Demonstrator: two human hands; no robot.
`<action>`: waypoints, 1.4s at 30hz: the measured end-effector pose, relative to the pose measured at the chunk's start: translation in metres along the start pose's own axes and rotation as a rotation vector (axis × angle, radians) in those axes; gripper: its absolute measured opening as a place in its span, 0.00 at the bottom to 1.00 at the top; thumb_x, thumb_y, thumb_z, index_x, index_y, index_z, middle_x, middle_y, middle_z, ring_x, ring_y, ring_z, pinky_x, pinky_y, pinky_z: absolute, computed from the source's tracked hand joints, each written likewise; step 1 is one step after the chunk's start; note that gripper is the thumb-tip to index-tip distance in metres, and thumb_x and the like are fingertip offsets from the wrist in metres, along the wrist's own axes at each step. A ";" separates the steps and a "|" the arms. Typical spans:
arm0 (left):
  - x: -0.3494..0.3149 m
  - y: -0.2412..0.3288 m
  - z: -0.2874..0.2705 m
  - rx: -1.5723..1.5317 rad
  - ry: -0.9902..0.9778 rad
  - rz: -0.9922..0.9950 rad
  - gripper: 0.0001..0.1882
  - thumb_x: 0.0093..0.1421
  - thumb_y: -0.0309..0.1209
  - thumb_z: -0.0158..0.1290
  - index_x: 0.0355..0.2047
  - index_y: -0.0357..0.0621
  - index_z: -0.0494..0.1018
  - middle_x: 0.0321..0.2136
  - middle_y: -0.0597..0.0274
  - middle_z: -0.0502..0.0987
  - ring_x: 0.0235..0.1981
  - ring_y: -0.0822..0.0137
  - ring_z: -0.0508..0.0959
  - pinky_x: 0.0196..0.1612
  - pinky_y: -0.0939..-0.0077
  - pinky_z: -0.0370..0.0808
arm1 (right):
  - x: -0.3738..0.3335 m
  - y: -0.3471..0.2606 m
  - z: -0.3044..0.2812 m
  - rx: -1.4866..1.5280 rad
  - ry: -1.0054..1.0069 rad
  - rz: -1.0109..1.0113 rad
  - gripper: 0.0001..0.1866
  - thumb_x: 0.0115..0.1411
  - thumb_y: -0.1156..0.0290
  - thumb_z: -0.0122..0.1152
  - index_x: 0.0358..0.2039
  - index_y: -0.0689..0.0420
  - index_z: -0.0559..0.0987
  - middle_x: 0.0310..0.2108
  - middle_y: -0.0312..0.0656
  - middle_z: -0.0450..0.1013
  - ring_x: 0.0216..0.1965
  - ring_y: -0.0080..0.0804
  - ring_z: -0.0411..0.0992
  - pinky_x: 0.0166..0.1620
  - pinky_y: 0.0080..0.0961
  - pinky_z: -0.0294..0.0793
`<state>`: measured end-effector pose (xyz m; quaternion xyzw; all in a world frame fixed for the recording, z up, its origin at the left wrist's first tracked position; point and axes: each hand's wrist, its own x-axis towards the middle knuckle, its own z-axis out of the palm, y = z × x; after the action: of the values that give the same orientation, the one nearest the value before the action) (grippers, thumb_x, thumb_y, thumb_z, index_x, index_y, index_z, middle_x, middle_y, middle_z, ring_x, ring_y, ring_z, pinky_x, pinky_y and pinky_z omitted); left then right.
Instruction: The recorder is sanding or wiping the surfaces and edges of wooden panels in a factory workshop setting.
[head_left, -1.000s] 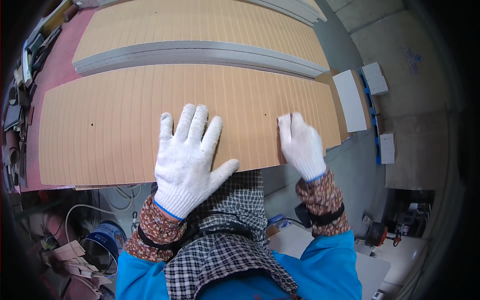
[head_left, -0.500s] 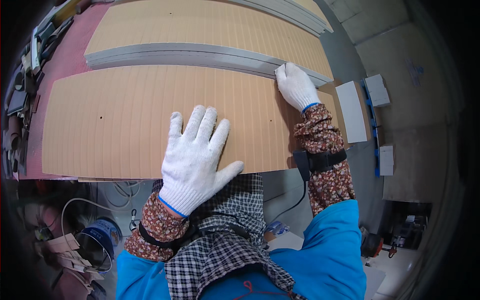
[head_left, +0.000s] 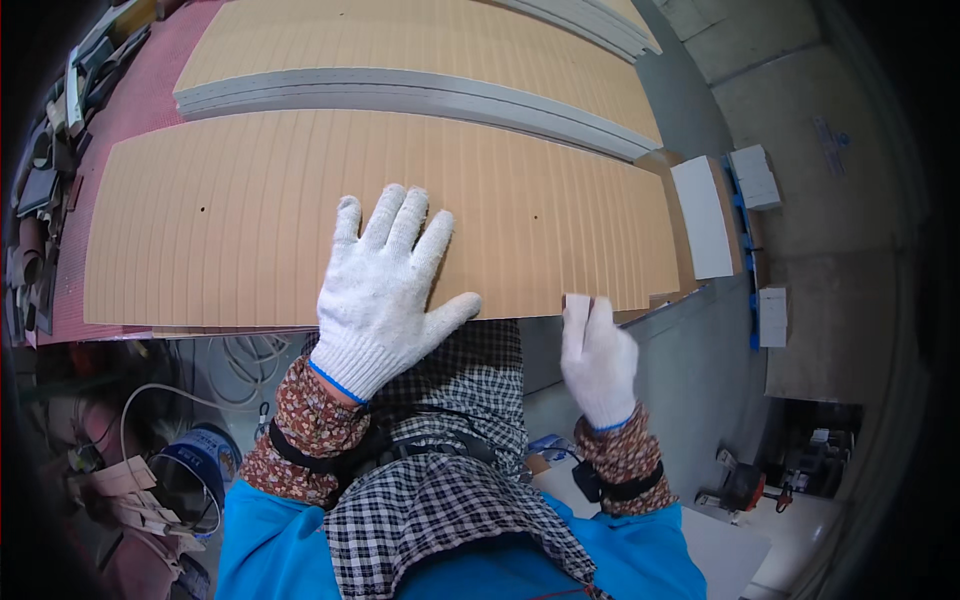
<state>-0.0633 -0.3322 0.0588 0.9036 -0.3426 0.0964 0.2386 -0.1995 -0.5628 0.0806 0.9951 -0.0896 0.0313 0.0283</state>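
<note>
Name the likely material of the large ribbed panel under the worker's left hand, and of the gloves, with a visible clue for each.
Ribbed panel: probably a wood-based board such as fibreboard, matt tan; clues are its even colour, parallel machined grooves and small drilled holes. Solid wood can't be ruled out.
Gloves on the left hand and right hand: white knitted fabric, likely cotton; clue is the visible knit texture and ribbed cuffs.
</note>
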 end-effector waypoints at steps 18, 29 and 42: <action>0.000 0.002 0.002 0.003 0.000 0.008 0.42 0.53 0.55 0.66 0.61 0.40 0.72 0.62 0.44 0.70 0.68 0.45 0.65 0.71 0.37 0.57 | -0.020 -0.021 -0.004 0.303 0.017 0.271 0.08 0.74 0.67 0.53 0.44 0.58 0.76 0.26 0.50 0.74 0.23 0.50 0.78 0.23 0.43 0.77; 0.002 0.003 -0.002 -0.031 -0.030 -0.020 0.42 0.51 0.53 0.68 0.60 0.40 0.73 0.62 0.44 0.69 0.68 0.44 0.65 0.71 0.36 0.56 | 0.098 0.004 0.005 0.125 -0.020 -0.006 0.14 0.75 0.63 0.46 0.40 0.61 0.74 0.29 0.55 0.76 0.29 0.56 0.80 0.31 0.48 0.81; -0.001 0.003 -0.004 -0.065 -0.022 -0.020 0.42 0.51 0.53 0.68 0.60 0.40 0.73 0.62 0.43 0.69 0.69 0.44 0.65 0.71 0.35 0.57 | 0.248 0.024 0.011 0.085 -0.062 -0.044 0.21 0.73 0.60 0.43 0.43 0.66 0.78 0.42 0.65 0.80 0.48 0.65 0.77 0.53 0.55 0.77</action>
<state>-0.0657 -0.3312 0.0633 0.8997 -0.3393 0.0728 0.2649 0.0403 -0.6305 0.0878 0.9976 -0.0670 0.0036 -0.0160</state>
